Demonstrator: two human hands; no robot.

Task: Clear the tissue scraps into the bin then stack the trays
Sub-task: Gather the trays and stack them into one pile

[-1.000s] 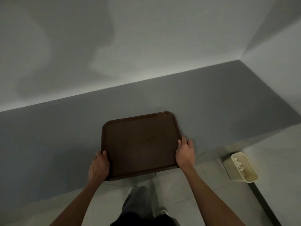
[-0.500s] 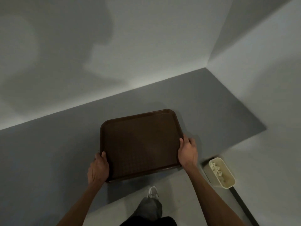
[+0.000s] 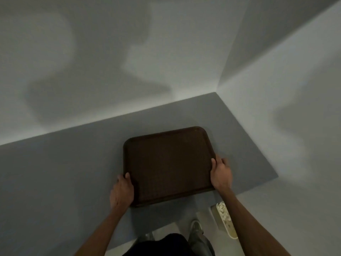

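- A dark brown tray (image 3: 168, 163) lies on the grey tabletop (image 3: 73, 172), near the right end where the tabletop meets the corner of two white walls (image 3: 184, 52).
- The tray's inside is bare; its near edge sits close to the front edge of the tabletop.
- Whether one tray or a stack lies there cannot be told from this angle.
- The left hand (image 3: 121, 193) is clamped on the tray's near left corner, thumb over the rim and fingers curled beneath.
- The right hand (image 3: 220, 174) grips the right rim toward the near corner, thumb on top, fingers wrapped around the outer side.
- A cream bin (image 3: 224, 218) stands on the floor (image 3: 166, 228) below the tabletop's right end, partly hidden by the right forearm; pale tissue scraps (image 3: 223, 211) lie inside it.
- The person's shoe (image 3: 196, 226) shows on the floor just left of the bin.
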